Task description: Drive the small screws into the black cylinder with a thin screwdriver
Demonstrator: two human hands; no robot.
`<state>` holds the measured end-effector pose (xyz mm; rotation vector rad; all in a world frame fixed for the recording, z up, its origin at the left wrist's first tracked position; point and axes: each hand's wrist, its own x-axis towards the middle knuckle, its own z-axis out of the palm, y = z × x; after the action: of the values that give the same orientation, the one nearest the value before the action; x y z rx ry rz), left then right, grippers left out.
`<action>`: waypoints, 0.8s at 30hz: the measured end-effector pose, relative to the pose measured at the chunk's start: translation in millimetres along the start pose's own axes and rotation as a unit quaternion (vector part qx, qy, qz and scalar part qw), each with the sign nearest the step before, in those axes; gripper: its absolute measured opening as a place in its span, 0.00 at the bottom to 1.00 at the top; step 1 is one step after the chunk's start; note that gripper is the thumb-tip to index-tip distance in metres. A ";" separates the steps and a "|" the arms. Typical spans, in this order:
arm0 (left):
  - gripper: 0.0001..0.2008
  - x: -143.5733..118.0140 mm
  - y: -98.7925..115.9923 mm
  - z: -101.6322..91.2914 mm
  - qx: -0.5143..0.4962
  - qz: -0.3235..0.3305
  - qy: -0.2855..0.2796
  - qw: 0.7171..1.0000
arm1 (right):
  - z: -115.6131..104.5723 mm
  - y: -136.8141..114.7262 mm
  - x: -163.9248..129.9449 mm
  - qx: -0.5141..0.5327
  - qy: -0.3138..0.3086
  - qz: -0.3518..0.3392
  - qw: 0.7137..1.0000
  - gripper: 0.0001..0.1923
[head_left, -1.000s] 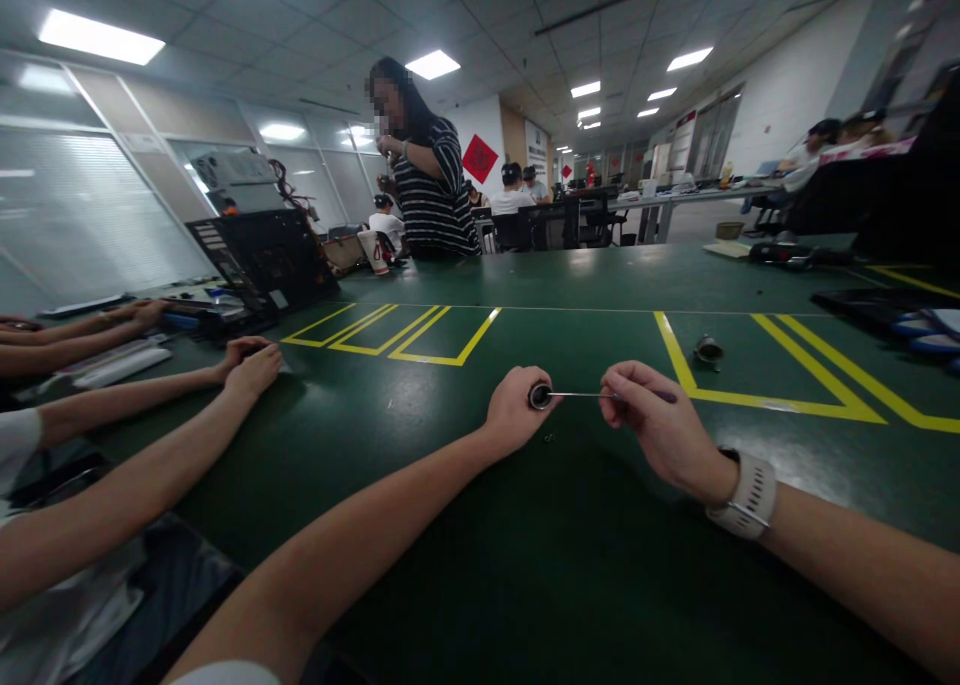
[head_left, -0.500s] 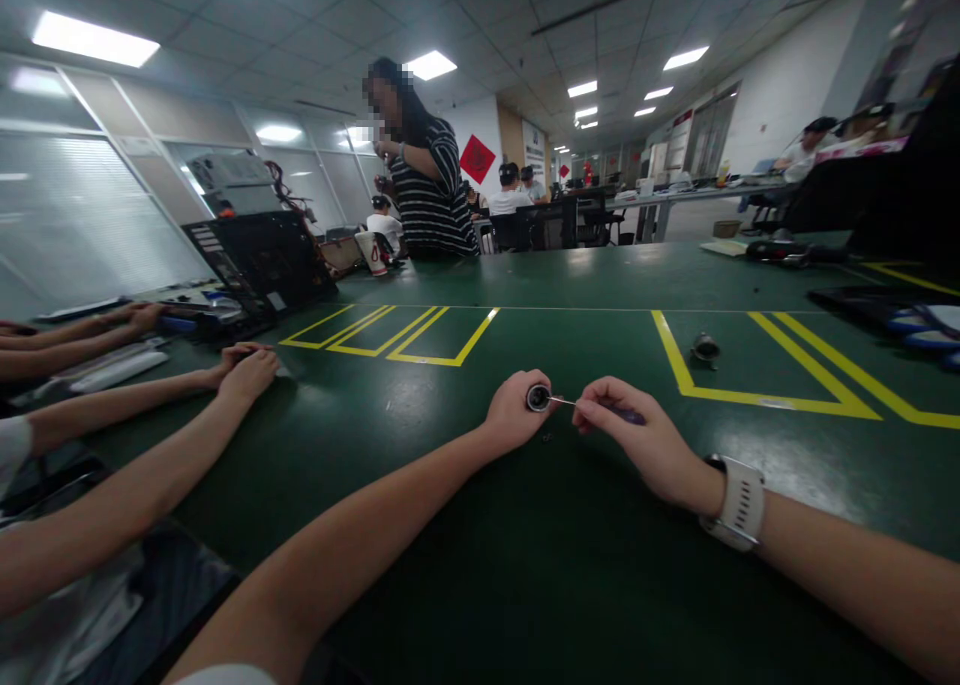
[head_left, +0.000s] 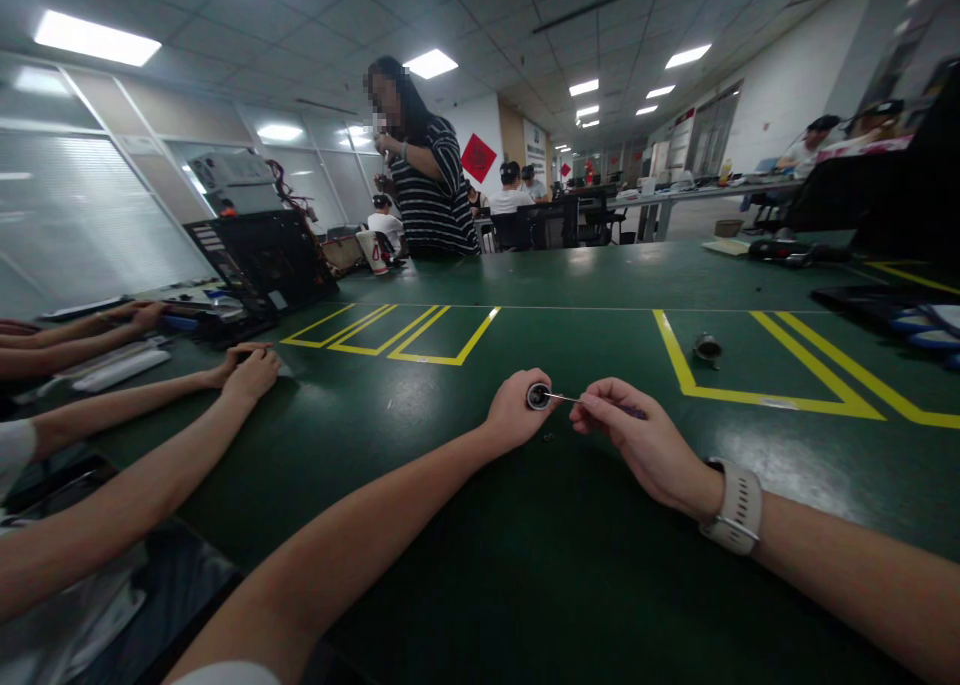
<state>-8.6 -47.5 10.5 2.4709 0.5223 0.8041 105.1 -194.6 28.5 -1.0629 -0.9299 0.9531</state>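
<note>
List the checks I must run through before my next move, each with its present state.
1. Left hand has a grip on the round metal part: ok.
2. Right hand holds the thin-shafted tool, with the shaft pointing at the part's open end: ok.
3. Tool tip properly seated inside the part: cannot tell, too small to make out.
4. Space just below the left hand free of loose pieces: not ok, small bits lie on the green table there and might get knocked.
5. Second metal piece out of the way: ok, it lies within a yellow tape outline, apart from both hands.
6. Neighbour's hands clear of yours: ok, well off to the left.
</note>
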 end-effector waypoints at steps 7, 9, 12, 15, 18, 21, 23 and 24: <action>0.08 0.7 0.3 -0.3 -0.037 -0.008 -0.001 0.999 | -2.2 2.1 1.7 0.062 -0.003 0.032 0.998 0.07; 0.08 1.2 0.7 0.0 -0.051 -0.010 0.001 0.999 | -2.8 3.1 2.3 0.080 -0.004 0.039 0.996 0.06; 0.08 1.9 0.9 0.9 -0.056 -0.010 0.008 0.998 | -3.3 4.8 3.2 0.106 -0.006 0.042 0.993 0.05; 0.08 1.8 -0.4 2.0 -0.050 -0.010 0.009 0.999 | -2.4 5.6 3.3 0.110 -0.006 0.037 0.993 0.05; 0.08 1.2 -2.1 2.4 -0.016 -0.014 0.007 1.000 | 0.0 4.3 2.2 0.082 0.009 0.032 0.996 0.05; 0.07 0.8 -2.5 1.8 0.027 -0.019 0.004 0.999 | 1.5 2.7 1.0 0.057 0.016 0.029 0.998 0.05; 0.07 0.7 -2.3 1.3 0.039 -0.017 -0.001 0.999 | 0.4 3.3 1.1 0.056 0.007 0.032 0.998 0.05; 0.07 0.8 -2.1 1.0 0.040 -0.013 -0.004 0.999 | -0.7 4.2 1.5 0.061 0.000 0.034 0.998 0.05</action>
<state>-7.8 -45.7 9.0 2.5340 0.5936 0.7762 105.5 -192.6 24.5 -0.9967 -0.8290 1.0526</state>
